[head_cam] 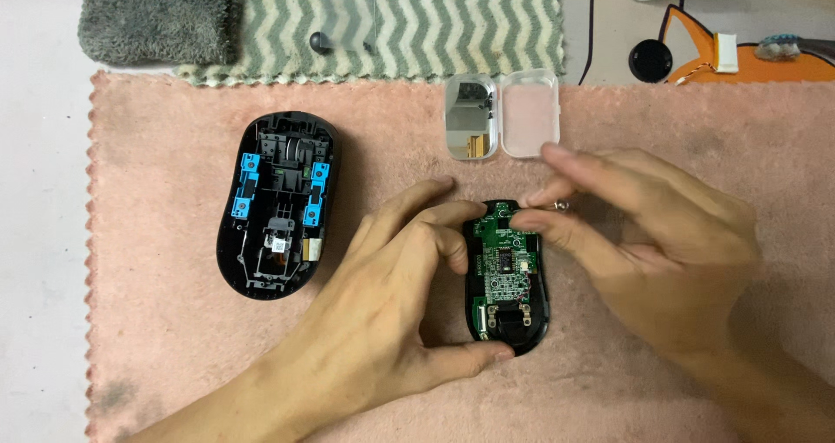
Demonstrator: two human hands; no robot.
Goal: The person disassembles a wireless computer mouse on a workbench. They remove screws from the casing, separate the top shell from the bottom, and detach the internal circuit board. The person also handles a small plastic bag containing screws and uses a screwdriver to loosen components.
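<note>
On the pink mat (174,339): mouse base with circuit board (506,273), left hand (391,308) clamped around it, right hand (648,234) pinching a small part (561,205); top shell (278,204) already off, board still seated

My work surface: a pink scalloped-edge towel (174,356) over a pale tabletop (39,234). Behind it lie a grey plush cloth (156,17) and a green-and-white zigzag towel (452,26); an orange mat (765,65) sits at the far right. Lighting is even.
</note>
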